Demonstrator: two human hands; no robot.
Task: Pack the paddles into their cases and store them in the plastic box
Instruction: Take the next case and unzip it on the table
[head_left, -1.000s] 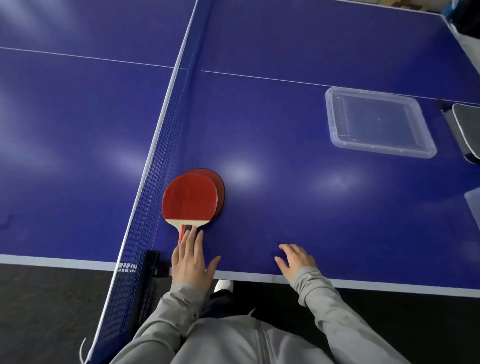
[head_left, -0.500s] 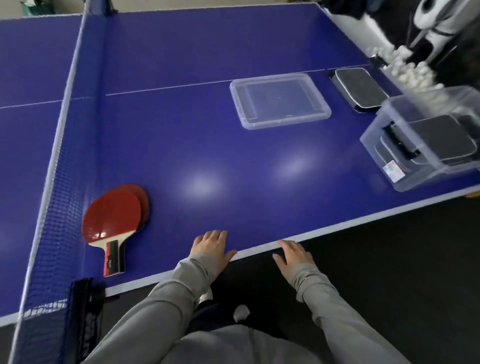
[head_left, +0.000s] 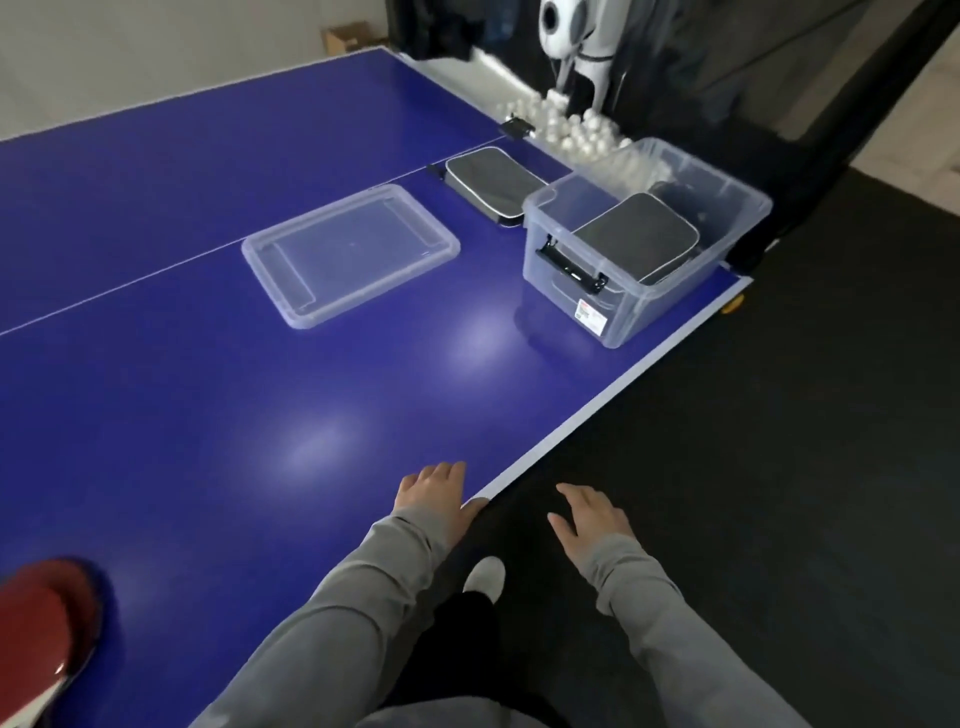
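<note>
1. Plainly, nothing was held: the left hand (head_left: 431, 493) lay flat on the table (head_left: 208, 415), the right hand (head_left: 589, 517) hung relaxed off its edge.
2. The paddles (head_left: 39, 618) lay well apart; 1 case (head_left: 493, 182) waited beside the plastic box (head_left: 727, 228).
3. That case could be knocked among the balls (head_left: 566, 130) by a careless reach.

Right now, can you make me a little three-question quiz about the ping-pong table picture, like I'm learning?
1. True or false: the flat clear plastic lid is on the clear plastic box.
2. What lies inside the box: A) a grey zipped paddle case, B) a red paddle, C) nothing?
3. Which of the hands rests on the blue table: left hand or right hand?

Key: 1 false, it lies on the table beside it; 2 A; 3 left.
</note>
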